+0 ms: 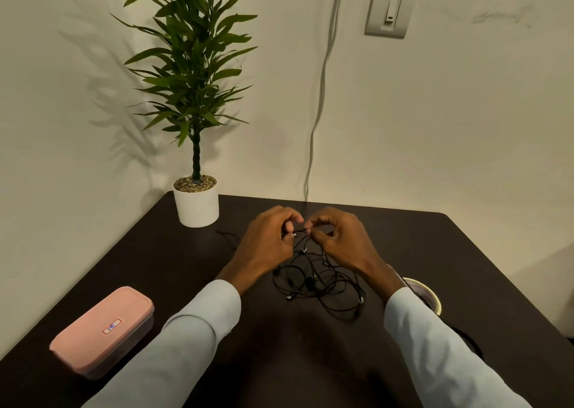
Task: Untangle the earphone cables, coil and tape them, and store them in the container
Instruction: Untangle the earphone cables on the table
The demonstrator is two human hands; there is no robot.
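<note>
**Hands pinch a raised strand of the tangled earphone cables**

Fingers of both hands are curled in above the far part of a dark table [466,252]. The left hand [267,239] and the right hand [341,239] sit close together, fingertips almost meeting, and each pinches a short stretch of thin black cord between thumb and fingers. That stretch belongs to the earphone cables [316,283], a loose black tangle. Most of the tangle lies on the table just beneath and in front of the hands, its loops overlapping, with small plugs and earbud pieces showing here and there. Several strands rise from the pile to the pinched part. One stray end of cord trails off to the left, toward the plant pot.

Both forearms wear light grey sleeves [192,330] that reach to the wrists.

At the near left of the table lies the container [102,330], an oblong box with a pink lid closed on it, well apart from the cables. A roll of tape [430,295] lies flat near the right forearm, partly hidden by the right sleeve.

At the far left corner of the table stands a green potted plant [195,202] in a white pot. On the wall behind are a light switch [389,11] and a pale cable [320,96] that runs down to the table edge.
</note>
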